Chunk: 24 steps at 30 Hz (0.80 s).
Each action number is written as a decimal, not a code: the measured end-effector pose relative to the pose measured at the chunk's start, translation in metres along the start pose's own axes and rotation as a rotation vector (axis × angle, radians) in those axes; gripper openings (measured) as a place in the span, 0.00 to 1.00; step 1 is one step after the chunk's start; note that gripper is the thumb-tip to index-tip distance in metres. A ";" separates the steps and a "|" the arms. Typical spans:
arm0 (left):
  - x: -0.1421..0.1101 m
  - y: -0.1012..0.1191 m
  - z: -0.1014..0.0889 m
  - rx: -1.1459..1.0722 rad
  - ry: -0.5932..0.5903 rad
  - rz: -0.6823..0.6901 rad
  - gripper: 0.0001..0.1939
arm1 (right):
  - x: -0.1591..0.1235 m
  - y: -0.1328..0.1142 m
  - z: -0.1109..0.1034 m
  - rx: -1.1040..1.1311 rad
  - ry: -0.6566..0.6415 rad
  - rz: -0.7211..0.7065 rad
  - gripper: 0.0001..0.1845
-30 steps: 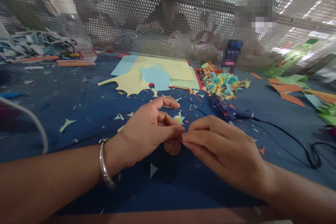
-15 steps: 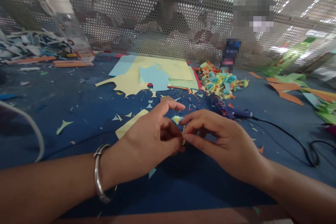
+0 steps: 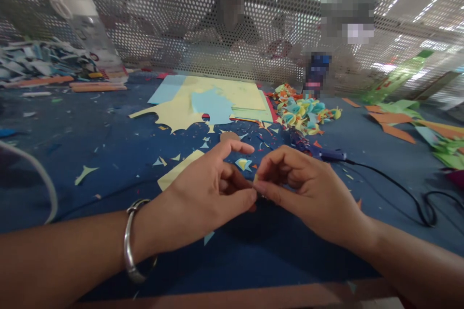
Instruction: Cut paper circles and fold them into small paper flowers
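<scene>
Presently, the right hand (image 3: 313, 195) pinches a pale scrap (image 3: 255, 178), mostly hidden, at the left fingertips. The left hand (image 3: 201, 198) is half-curled, index finger extended; its hold is indeterminable. Blue-and-yellow paper (image 3: 243, 164) lies just beyond.

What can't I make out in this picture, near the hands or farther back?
All in the head view:
- Small pale piece: its shape is mostly hidden by the right hand's fingertips.
- Left hand: its thumb hides whether its fingers grip that piece too.
- Black cord: cut off by the right edge.
- White cable: cut off by the left edge.
- Person at the back: blurred by the perforated screen.
</scene>
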<state>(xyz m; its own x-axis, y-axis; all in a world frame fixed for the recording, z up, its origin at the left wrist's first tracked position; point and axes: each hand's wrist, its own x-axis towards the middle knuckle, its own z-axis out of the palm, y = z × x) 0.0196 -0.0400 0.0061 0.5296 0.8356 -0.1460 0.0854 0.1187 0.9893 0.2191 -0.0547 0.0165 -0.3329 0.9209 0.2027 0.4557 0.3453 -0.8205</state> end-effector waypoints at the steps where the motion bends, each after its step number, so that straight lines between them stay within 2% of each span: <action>1: 0.000 -0.001 -0.001 0.003 -0.008 0.004 0.30 | 0.000 0.000 0.000 0.025 0.003 0.001 0.06; 6: 0.000 -0.006 -0.002 0.012 -0.019 0.016 0.33 | 0.001 -0.001 0.000 0.084 0.000 0.012 0.07; 24: -0.001 -0.004 0.000 -0.012 0.008 0.041 0.27 | 0.000 0.002 -0.003 0.100 -0.049 0.014 0.08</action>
<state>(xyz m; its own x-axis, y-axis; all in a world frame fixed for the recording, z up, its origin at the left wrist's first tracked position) 0.0190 -0.0415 0.0022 0.5261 0.8439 -0.1052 0.0538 0.0905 0.9944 0.2226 -0.0537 0.0162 -0.3685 0.9146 0.1666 0.3764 0.3106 -0.8729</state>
